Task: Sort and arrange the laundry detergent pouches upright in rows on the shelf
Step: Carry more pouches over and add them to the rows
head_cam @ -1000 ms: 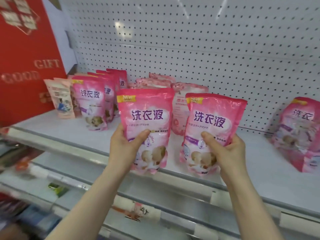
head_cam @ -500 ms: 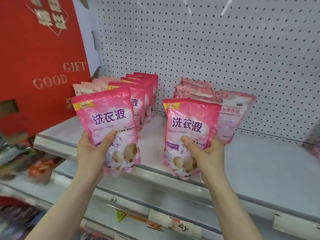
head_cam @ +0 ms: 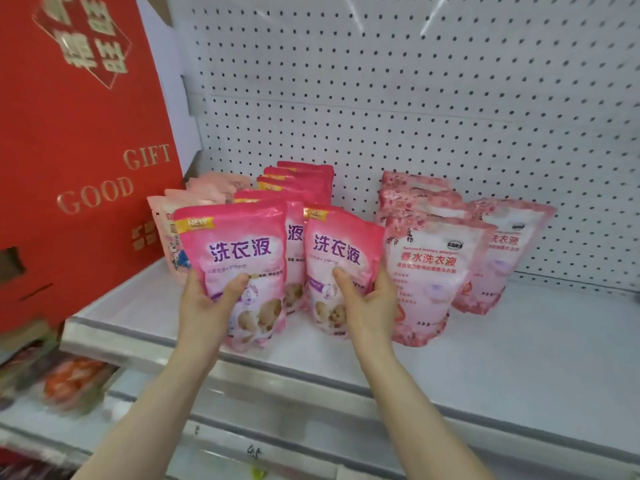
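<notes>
My left hand grips a bright pink detergent pouch upright, its base near the front of the white shelf. My right hand grips a second matching pink pouch, held upright just right of the first. Behind them stands a row of several bright pink pouches running back to the pegboard. To the right stand pale pink floral pouches, in a row, with another one beside them. Peach-coloured pouches stand at the far left.
A large red gift box stands against the shelf's left end. The white pegboard closes the back. Below the shelf's front rail lie lower shelves with blurred goods.
Both hands have carried their pouches left and further in over the shelf, up to the front of the bright pink row. The view has swung left too.
</notes>
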Available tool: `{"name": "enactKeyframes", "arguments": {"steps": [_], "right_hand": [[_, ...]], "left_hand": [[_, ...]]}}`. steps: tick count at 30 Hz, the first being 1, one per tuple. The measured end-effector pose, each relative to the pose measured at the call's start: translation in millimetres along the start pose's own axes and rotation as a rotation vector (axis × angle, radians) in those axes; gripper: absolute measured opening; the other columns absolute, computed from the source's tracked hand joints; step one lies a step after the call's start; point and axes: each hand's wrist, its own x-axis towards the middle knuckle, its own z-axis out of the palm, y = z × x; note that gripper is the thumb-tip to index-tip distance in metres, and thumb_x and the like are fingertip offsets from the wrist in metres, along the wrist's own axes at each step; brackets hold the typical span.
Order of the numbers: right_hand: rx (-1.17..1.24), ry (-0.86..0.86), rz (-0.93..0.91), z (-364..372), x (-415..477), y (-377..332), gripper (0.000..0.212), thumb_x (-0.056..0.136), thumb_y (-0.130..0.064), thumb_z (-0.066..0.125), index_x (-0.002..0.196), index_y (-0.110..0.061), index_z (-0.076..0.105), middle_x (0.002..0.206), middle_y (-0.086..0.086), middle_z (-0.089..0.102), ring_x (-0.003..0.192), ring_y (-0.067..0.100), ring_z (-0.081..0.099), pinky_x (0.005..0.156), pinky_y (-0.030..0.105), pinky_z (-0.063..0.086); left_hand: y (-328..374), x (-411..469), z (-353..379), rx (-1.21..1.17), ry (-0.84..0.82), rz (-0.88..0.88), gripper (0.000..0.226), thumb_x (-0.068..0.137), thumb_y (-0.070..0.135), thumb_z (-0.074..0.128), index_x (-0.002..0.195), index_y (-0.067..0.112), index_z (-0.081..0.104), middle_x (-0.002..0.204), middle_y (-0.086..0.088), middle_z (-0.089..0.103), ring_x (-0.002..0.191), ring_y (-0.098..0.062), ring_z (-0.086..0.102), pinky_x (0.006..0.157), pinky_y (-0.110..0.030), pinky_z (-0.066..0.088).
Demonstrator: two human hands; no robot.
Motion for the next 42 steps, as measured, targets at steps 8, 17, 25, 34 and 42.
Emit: {"name": "enactKeyframes", "arguments": {"steps": [8,17,25,34,42], "right_hand": [[-0.372,0.045,-0.348,-4,14,-58,0.046,0.088,-0.017,0.071,0.130,-0.023,0.054,0.124,-0.012,0.062,0.114,0.004,0.059,0.098,0.024,0.047],[-1.426,-0.237,-0.510,26,73,-103,0.018,0.090,-0.009,0.060,0.100,-0.019,0.071,0.089,0.006,0.070,0.086,0.033,0.067,0.066,0.036,0.049],[-1.348,-0.270,-0.342,20,112,-115,0.025,0.085,-0.008,0.063,0.095,-0.027,0.077,0.098,0.003,0.074,0.090,0.027,0.068,0.078,0.039,0.057],[-1.340,-0.164,-0.153,42,194,-111,0.022,0.081,-0.008,0.063,0.100,-0.015,0.073,0.098,0.009,0.070,0.089,0.030,0.066,0.078,0.039,0.058],[-1.436,-0.591,-0.074,54,234,-98,0.037,0.081,0.000,0.069,0.111,-0.021,0.074,0.106,0.003,0.074,0.092,0.020,0.070,0.080,0.032,0.059]], "left_hand": [[1,28,-14,0.070,-0.189,0.013,0.058,0.077,0.009,0.076,0.127,0.016,0.046,0.111,0.009,0.065,0.097,-0.001,0.065,0.081,-0.024,0.054],[37,54,-30,0.161,-0.233,0.240,0.039,0.081,0.011,0.072,0.113,0.027,0.055,0.099,0.014,0.067,0.092,0.000,0.064,0.074,-0.013,0.048],[49,76,-31,0.198,-0.359,0.261,0.033,0.080,0.004,0.071,0.094,0.034,0.065,0.084,0.026,0.071,0.075,0.011,0.063,0.067,-0.005,0.046],[41,76,-29,0.039,-0.330,0.097,0.023,0.082,0.005,0.068,0.094,0.024,0.068,0.091,0.004,0.075,0.085,-0.013,0.070,0.077,-0.034,0.055],[40,79,-27,0.034,-0.305,0.054,0.022,0.082,0.002,0.067,0.095,0.020,0.069,0.089,0.005,0.076,0.082,-0.010,0.071,0.071,-0.029,0.056]]}}
